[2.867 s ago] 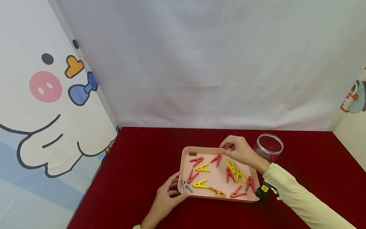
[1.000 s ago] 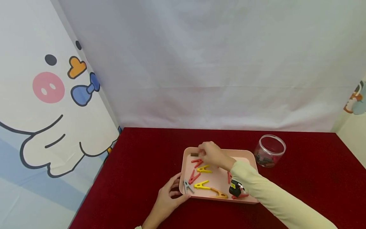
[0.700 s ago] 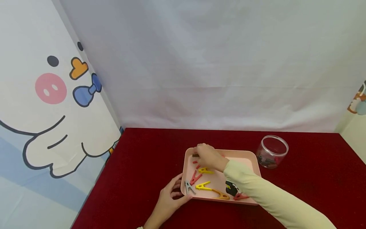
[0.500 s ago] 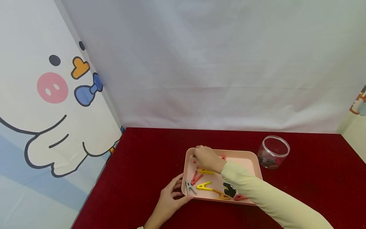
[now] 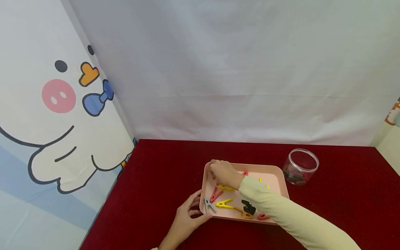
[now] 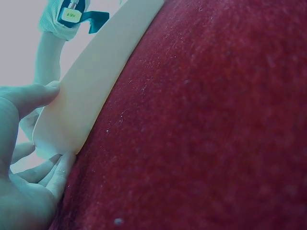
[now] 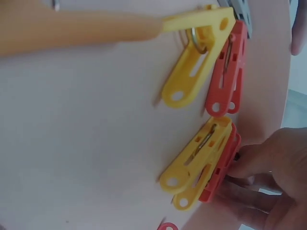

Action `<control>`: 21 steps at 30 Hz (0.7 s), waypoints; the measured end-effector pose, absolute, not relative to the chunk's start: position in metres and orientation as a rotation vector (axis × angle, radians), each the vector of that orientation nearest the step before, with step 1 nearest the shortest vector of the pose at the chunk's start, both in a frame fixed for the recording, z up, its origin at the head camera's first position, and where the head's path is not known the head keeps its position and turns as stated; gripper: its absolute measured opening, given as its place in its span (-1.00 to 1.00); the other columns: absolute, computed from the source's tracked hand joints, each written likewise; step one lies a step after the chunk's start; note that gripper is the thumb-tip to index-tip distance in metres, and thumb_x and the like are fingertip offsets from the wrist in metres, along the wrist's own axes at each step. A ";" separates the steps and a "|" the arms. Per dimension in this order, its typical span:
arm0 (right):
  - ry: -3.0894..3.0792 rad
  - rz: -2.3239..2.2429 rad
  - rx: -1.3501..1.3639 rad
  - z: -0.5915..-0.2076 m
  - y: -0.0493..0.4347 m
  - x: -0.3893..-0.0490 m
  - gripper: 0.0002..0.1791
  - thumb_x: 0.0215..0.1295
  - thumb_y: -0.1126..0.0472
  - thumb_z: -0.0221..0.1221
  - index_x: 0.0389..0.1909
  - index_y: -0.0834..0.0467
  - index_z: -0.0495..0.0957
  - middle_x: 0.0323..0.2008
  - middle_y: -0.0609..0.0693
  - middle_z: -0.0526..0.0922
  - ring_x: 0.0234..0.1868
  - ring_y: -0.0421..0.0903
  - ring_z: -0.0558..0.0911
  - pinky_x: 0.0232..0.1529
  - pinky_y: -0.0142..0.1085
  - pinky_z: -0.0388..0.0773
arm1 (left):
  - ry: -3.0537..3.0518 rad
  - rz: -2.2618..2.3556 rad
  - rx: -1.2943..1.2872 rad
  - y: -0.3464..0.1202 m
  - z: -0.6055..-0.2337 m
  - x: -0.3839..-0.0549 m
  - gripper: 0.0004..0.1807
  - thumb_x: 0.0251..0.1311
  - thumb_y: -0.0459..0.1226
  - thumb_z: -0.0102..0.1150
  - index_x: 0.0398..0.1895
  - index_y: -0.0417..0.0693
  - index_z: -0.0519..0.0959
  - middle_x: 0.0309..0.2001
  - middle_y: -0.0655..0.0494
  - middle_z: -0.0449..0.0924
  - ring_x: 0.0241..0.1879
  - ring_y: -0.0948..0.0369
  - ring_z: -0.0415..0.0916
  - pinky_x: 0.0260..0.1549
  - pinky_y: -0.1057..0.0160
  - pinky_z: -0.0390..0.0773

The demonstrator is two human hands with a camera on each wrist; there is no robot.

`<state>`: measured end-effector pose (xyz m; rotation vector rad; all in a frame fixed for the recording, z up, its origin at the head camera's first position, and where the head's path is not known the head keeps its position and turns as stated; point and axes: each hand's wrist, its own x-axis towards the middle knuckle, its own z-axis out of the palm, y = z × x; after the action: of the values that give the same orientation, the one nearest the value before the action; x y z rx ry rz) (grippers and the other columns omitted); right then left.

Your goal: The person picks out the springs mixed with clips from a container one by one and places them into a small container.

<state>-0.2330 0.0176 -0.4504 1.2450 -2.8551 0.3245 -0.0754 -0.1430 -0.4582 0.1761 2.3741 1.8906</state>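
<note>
My left hand (image 5: 184, 217) holds the near-left corner of a pink tray (image 5: 265, 166), thumb over the front rim and fingers along the outside. At the tray's far-left corner, my right hand (image 5: 225, 173) reaches down with bent fingers. In the right wrist view its thumb and fingers close on a small dark piece, mostly hidden, beside a red clothespin (image 7: 221, 167) and a yellow clothespin (image 7: 199, 153). Elsewhere in the tray lie a grey clothespin (image 5: 209, 205), another red clothespin (image 5: 215, 195), a yellow clothespin (image 5: 223, 204) and an orange clothespin (image 5: 244, 214). My right forearm hides others.
A clear round jar (image 5: 300, 167) with dark and red pieces inside stands right of the tray's far corner. Dark red cloth (image 5: 162, 173) covers the table. A white curtain (image 5: 234, 86) hangs behind it.
My right hand has gone from the tray's far-right side left to its far-left corner, over a small brown ribbed piece now out of sight. The left hand keeps its hold.
</note>
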 end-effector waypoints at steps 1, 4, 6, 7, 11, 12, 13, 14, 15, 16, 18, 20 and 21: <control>-2.847 0.322 1.252 -0.451 0.017 -0.233 -0.83 0.07 0.47 0.28 -0.51 0.13 0.56 -0.30 0.05 0.56 -0.49 -0.14 0.43 -0.52 -0.37 0.40 | 2.375 1.890 0.176 -0.143 -0.460 -0.076 -0.22 0.05 -0.25 0.39 0.35 -0.15 0.27 0.10 -0.21 0.44 0.08 -0.08 0.39 -0.11 0.13 0.56; -2.831 0.321 1.283 -0.450 0.017 -0.234 -0.84 0.15 0.46 0.23 -0.36 0.13 0.64 -0.22 0.07 0.60 -0.42 -0.10 0.52 -0.44 -0.35 0.49 | 2.373 1.897 0.174 -0.144 -0.470 -0.079 -0.22 0.05 -0.25 0.39 0.36 -0.11 0.26 0.10 -0.19 0.44 0.08 -0.07 0.40 -0.12 0.15 0.57; -2.827 0.346 1.303 -0.450 0.016 -0.235 -0.79 0.18 0.45 0.22 -0.23 0.12 0.66 -0.18 0.08 0.62 -0.34 -0.08 0.56 -0.36 -0.32 0.54 | 2.382 1.898 0.174 -0.145 -0.479 -0.081 -0.21 0.05 -0.23 0.39 0.37 -0.05 0.26 0.10 -0.15 0.44 0.08 -0.03 0.40 -0.13 0.19 0.57; -2.833 0.351 1.310 -0.450 0.016 -0.235 -0.78 0.19 0.44 0.21 -0.21 0.13 0.66 -0.17 0.07 0.63 -0.31 -0.06 0.57 -0.33 -0.31 0.56 | 2.388 1.895 0.174 -0.146 -0.483 -0.081 -0.21 0.05 -0.22 0.40 0.37 -0.01 0.26 0.11 -0.13 0.44 0.08 -0.02 0.40 -0.13 0.22 0.57; -2.835 0.404 1.337 -0.451 0.015 -0.236 -0.79 0.20 0.44 0.21 -0.20 0.14 0.67 -0.20 0.05 0.65 -0.25 -0.06 0.59 -0.27 -0.32 0.56 | 2.400 1.891 0.171 -0.147 -0.496 -0.084 -0.20 0.03 -0.16 0.41 0.37 0.12 0.27 0.12 -0.02 0.45 0.08 0.06 0.41 -0.14 0.30 0.56; -2.831 0.426 1.341 -0.451 0.015 -0.236 -0.80 0.21 0.44 0.20 -0.22 0.14 0.67 -0.23 0.05 0.65 -0.25 -0.05 0.59 -0.27 -0.32 0.56 | 2.400 1.894 0.171 -0.148 -0.497 -0.084 -0.20 0.02 -0.15 0.42 0.36 0.14 0.28 0.12 -0.01 0.45 0.08 0.06 0.41 -0.14 0.30 0.56; -2.828 0.450 1.343 -0.451 0.015 -0.237 -0.80 0.21 0.45 0.20 -0.24 0.14 0.67 -0.25 0.04 0.65 -0.25 -0.06 0.58 -0.27 -0.33 0.56 | 2.398 1.899 0.173 -0.148 -0.498 -0.085 -0.20 0.02 -0.14 0.42 0.36 0.15 0.28 0.12 0.00 0.45 0.08 0.07 0.41 -0.14 0.30 0.56; -2.825 0.475 1.343 -0.450 0.015 -0.237 -0.80 0.20 0.46 0.19 -0.26 0.15 0.67 -0.27 0.04 0.65 -0.25 -0.06 0.58 -0.27 -0.32 0.55 | 2.398 1.904 0.178 -0.148 -0.499 -0.085 -0.20 0.02 -0.13 0.42 0.36 0.16 0.28 0.11 0.00 0.45 0.08 0.07 0.41 -0.14 0.30 0.56; -2.825 0.496 1.342 -0.450 0.014 -0.237 -0.80 0.20 0.47 0.19 -0.27 0.15 0.67 -0.29 0.03 0.65 -0.24 -0.06 0.58 -0.26 -0.32 0.55 | 2.399 1.906 0.180 -0.148 -0.499 -0.086 -0.20 0.01 -0.13 0.42 0.36 0.16 0.28 0.11 0.01 0.45 0.08 0.07 0.41 -0.14 0.30 0.56; -2.830 0.517 1.339 -0.450 0.014 -0.238 -0.80 0.19 0.48 0.19 -0.28 0.15 0.67 -0.30 0.02 0.65 -0.23 -0.06 0.57 -0.26 -0.32 0.55 | 2.401 1.909 0.186 -0.148 -0.499 -0.086 -0.20 0.02 -0.13 0.42 0.36 0.15 0.28 0.11 0.00 0.45 0.08 0.07 0.41 -0.14 0.30 0.56; -2.845 0.554 1.336 -0.449 0.014 -0.238 -0.80 0.17 0.49 0.20 -0.30 0.16 0.67 -0.32 0.01 0.64 -0.23 -0.06 0.56 -0.26 -0.33 0.54 | 2.408 1.909 0.194 -0.148 -0.499 -0.086 -0.20 0.02 -0.14 0.42 0.36 0.14 0.28 0.11 -0.01 0.45 0.07 0.06 0.41 -0.14 0.30 0.56; -2.874 0.571 1.336 -0.447 0.014 -0.238 -0.79 0.14 0.49 0.22 -0.28 0.16 0.67 -0.31 0.01 0.65 -0.24 -0.08 0.56 -0.28 -0.36 0.54 | 2.408 1.911 0.203 -0.148 -0.499 -0.086 -0.20 0.02 -0.15 0.42 0.36 0.12 0.28 0.11 -0.02 0.45 0.07 0.05 0.42 -0.15 0.29 0.57; -2.887 0.583 1.340 -0.446 0.014 -0.238 -0.78 0.13 0.50 0.22 -0.27 0.17 0.68 -0.31 0.01 0.65 -0.25 -0.09 0.56 -0.30 -0.37 0.54 | 2.407 1.908 0.200 -0.148 -0.499 -0.086 -0.20 0.02 -0.15 0.42 0.36 0.12 0.28 0.11 -0.02 0.45 0.07 0.05 0.42 -0.15 0.29 0.57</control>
<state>-0.2382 0.0142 -0.4458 1.3396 -2.8869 0.5828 -0.0862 -0.1477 -0.4987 0.2003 2.4068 1.9081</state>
